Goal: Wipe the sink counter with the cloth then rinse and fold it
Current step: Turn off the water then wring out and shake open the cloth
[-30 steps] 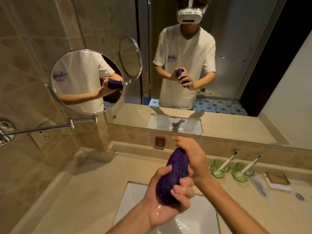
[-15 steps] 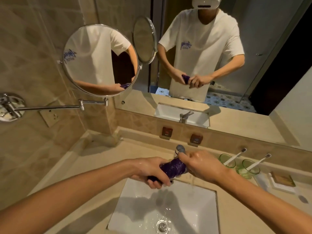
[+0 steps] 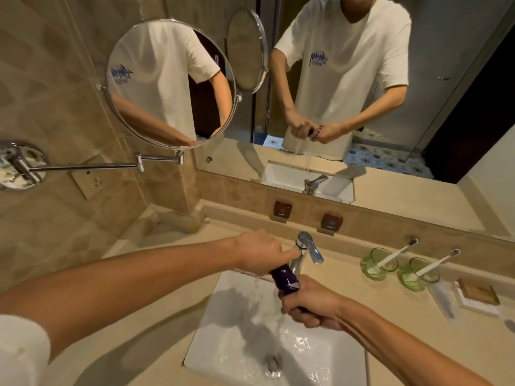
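Note:
The purple cloth [image 3: 284,278] is twisted into a tight wet roll above the white sink basin [image 3: 223,344]. My left hand [image 3: 259,253] grips its far end, just left of the chrome tap [image 3: 305,250]. My right hand [image 3: 312,303] grips the near end, lower and closer to me. Water runs from the cloth down into the basin, where it pools around the drain [image 3: 271,363]. Most of the cloth is hidden inside my two fists.
The beige counter [image 3: 156,316] surrounds the basin. Two green glasses [image 3: 377,264] with toothbrushes and a small tray [image 3: 478,298] stand at the right. A round swing-arm mirror [image 3: 170,82] juts out from the left wall. The wall mirror reflects a person in a white T-shirt.
The cloth went from upright in front of me to low over the basin. My hands have twisted it tighter, the right dropping nearer to me, and more water now streams out.

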`<action>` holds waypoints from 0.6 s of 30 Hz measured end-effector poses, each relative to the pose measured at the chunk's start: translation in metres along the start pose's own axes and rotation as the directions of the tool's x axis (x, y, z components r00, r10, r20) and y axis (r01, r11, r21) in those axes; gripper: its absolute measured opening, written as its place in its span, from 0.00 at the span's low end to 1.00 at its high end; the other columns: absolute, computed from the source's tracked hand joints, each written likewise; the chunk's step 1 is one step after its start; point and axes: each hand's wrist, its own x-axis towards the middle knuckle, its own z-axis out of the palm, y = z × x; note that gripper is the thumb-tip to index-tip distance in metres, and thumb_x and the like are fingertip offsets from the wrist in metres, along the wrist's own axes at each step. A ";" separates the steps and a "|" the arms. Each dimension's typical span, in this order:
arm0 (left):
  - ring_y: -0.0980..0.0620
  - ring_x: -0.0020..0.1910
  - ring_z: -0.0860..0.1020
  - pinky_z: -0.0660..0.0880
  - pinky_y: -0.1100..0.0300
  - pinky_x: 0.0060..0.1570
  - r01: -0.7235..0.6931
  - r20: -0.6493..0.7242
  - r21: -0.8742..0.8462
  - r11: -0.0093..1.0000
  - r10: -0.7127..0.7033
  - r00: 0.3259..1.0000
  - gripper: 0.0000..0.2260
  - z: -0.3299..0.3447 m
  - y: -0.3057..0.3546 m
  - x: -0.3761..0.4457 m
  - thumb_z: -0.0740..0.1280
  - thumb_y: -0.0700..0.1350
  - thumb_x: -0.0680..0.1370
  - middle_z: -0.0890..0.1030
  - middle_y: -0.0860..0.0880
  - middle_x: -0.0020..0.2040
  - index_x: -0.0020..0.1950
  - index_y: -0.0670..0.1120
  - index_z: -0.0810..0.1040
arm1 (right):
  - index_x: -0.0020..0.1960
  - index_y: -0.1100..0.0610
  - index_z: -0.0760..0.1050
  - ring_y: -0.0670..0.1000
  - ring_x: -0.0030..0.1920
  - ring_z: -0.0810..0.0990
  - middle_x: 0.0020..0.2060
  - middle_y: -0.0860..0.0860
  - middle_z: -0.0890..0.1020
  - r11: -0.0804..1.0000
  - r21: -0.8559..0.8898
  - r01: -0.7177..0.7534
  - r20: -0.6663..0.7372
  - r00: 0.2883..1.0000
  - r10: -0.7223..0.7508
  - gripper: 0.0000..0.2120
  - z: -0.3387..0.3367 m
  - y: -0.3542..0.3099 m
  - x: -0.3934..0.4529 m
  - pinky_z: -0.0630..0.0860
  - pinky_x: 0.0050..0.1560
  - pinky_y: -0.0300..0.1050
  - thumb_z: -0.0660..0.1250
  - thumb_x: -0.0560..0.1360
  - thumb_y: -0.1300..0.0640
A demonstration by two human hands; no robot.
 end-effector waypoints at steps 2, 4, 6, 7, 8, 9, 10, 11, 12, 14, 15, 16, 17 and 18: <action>0.44 0.30 0.71 0.67 0.56 0.30 -0.090 -0.121 0.085 0.992 0.100 0.988 0.18 0.006 -0.009 0.005 0.65 0.45 0.80 0.82 0.46 0.39 0.59 0.47 0.55 | 0.39 0.54 0.65 0.44 0.22 0.58 0.28 0.51 0.64 0.962 0.271 -0.041 0.119 0.993 0.009 0.12 0.003 0.003 0.003 0.52 0.18 0.34 0.65 0.67 0.68; 0.45 0.25 0.70 0.68 0.59 0.28 -0.132 -0.238 0.092 0.987 0.150 0.959 0.18 0.011 -0.019 0.010 0.68 0.44 0.78 0.80 0.48 0.33 0.53 0.48 0.56 | 0.38 0.53 0.69 0.43 0.21 0.56 0.28 0.49 0.62 0.858 0.504 -0.098 0.250 0.968 -0.036 0.13 0.004 0.004 0.006 0.49 0.18 0.33 0.67 0.67 0.69; 0.48 0.20 0.68 0.69 0.61 0.26 -0.138 -0.327 0.081 0.987 0.158 0.932 0.20 0.014 -0.027 0.014 0.72 0.44 0.75 0.75 0.51 0.26 0.50 0.48 0.59 | 0.39 0.55 0.72 0.43 0.20 0.56 0.27 0.48 0.63 0.728 0.669 -0.150 0.350 0.927 -0.131 0.14 0.005 0.003 0.010 0.46 0.20 0.33 0.70 0.66 0.71; 0.49 0.18 0.68 0.68 0.63 0.25 -0.126 -0.367 0.084 0.988 0.148 0.918 0.20 0.014 -0.031 0.015 0.73 0.45 0.72 0.72 0.53 0.24 0.49 0.48 0.60 | 0.41 0.56 0.72 0.43 0.20 0.56 0.27 0.48 0.63 0.653 0.735 -0.184 0.401 0.894 -0.200 0.13 0.007 0.003 0.013 0.45 0.20 0.33 0.69 0.67 0.72; 0.51 0.18 0.68 0.66 0.65 0.24 -0.105 -0.410 0.080 0.991 0.129 0.903 0.21 0.012 -0.032 0.016 0.74 0.45 0.70 0.69 0.55 0.24 0.47 0.48 0.61 | 0.43 0.58 0.72 0.44 0.20 0.56 0.27 0.49 0.62 0.579 0.785 -0.219 0.440 0.855 -0.274 0.12 0.008 0.002 0.016 0.45 0.21 0.32 0.67 0.68 0.73; 0.52 0.18 0.68 0.63 0.65 0.23 -0.081 -0.436 0.067 0.994 0.102 0.894 0.20 0.010 -0.031 0.016 0.74 0.45 0.68 0.67 0.55 0.24 0.46 0.48 0.62 | 0.44 0.60 0.71 0.45 0.20 0.57 0.27 0.49 0.62 0.525 0.815 -0.243 0.460 0.824 -0.332 0.11 0.009 0.002 0.019 0.45 0.22 0.32 0.64 0.70 0.74; 0.53 0.18 0.68 0.61 0.66 0.24 -0.058 -0.453 0.052 0.997 0.075 0.888 0.19 0.011 -0.029 0.015 0.73 0.45 0.67 0.68 0.55 0.24 0.46 0.48 0.62 | 0.45 0.60 0.71 0.45 0.20 0.57 0.28 0.50 0.61 0.503 0.827 -0.252 0.464 0.811 -0.355 0.10 0.010 0.001 0.022 0.45 0.22 0.32 0.63 0.71 0.74; 0.53 0.18 0.69 0.59 0.66 0.25 -0.031 -0.464 0.044 0.999 0.047 0.885 0.19 0.016 -0.028 0.015 0.72 0.46 0.66 0.70 0.55 0.24 0.47 0.49 0.63 | 0.45 0.60 0.70 0.45 0.20 0.57 0.28 0.49 0.61 0.515 0.822 -0.243 0.454 0.825 -0.337 0.11 0.012 0.001 0.024 0.45 0.22 0.33 0.63 0.71 0.74; 0.52 0.19 0.71 0.58 0.66 0.26 -0.004 -0.456 0.034 0.999 0.019 0.890 0.20 0.022 -0.024 0.013 0.73 0.47 0.65 0.72 0.54 0.24 0.48 0.49 0.64 | 0.45 0.58 0.70 0.44 0.20 0.57 0.28 0.49 0.61 0.560 0.800 -0.215 0.429 0.857 -0.284 0.12 0.013 0.004 0.027 0.45 0.22 0.33 0.65 0.71 0.74; 0.48 0.23 0.76 0.62 0.63 0.28 0.046 -0.376 0.001 0.999 -0.042 0.926 0.24 0.034 -0.012 0.006 0.74 0.47 0.66 0.78 0.52 0.28 0.53 0.49 0.63 | 0.47 0.56 0.68 0.43 0.21 0.58 0.28 0.49 0.62 0.730 0.672 -0.119 0.322 0.936 -0.144 0.13 0.014 0.013 0.028 0.47 0.21 0.35 0.65 0.72 0.72; 0.45 0.28 0.80 0.65 0.60 0.30 0.076 -0.305 -0.010 0.997 -0.076 0.949 0.24 0.036 -0.005 0.003 0.72 0.47 0.70 0.81 0.48 0.33 0.57 0.48 0.60 | 0.50 0.56 0.67 0.44 0.21 0.59 0.28 0.49 0.63 0.818 0.570 -0.076 0.253 0.964 -0.087 0.13 0.013 0.017 0.026 0.49 0.21 0.36 0.64 0.74 0.71; 0.42 0.34 0.82 0.67 0.56 0.34 0.109 -0.199 -0.005 0.994 -0.107 0.974 0.23 0.037 0.004 0.000 0.68 0.46 0.75 0.83 0.45 0.40 0.61 0.48 0.56 | 0.54 0.57 0.66 0.44 0.22 0.61 0.28 0.50 0.65 0.891 0.452 -0.038 0.186 0.981 -0.052 0.14 0.012 0.021 0.024 0.51 0.21 0.36 0.64 0.75 0.71; 0.40 0.39 0.82 0.67 0.54 0.36 0.140 -0.112 -0.005 0.990 -0.140 0.984 0.23 0.037 0.013 -0.005 0.64 0.46 0.78 0.83 0.43 0.45 0.65 0.49 0.53 | 0.58 0.58 0.65 0.46 0.23 0.64 0.29 0.52 0.68 0.947 0.322 -0.009 0.135 0.990 -0.036 0.16 0.011 0.024 0.022 0.55 0.21 0.37 0.65 0.75 0.71; 0.39 0.41 0.82 0.66 0.54 0.37 0.159 -0.091 -0.005 0.987 -0.158 0.983 0.23 0.037 0.022 -0.010 0.62 0.45 0.79 0.84 0.42 0.48 0.69 0.51 0.53 | 0.62 0.58 0.64 0.47 0.25 0.67 0.30 0.53 0.70 0.982 0.191 0.000 0.099 0.995 -0.019 0.20 0.009 0.024 0.018 0.59 0.21 0.38 0.66 0.75 0.70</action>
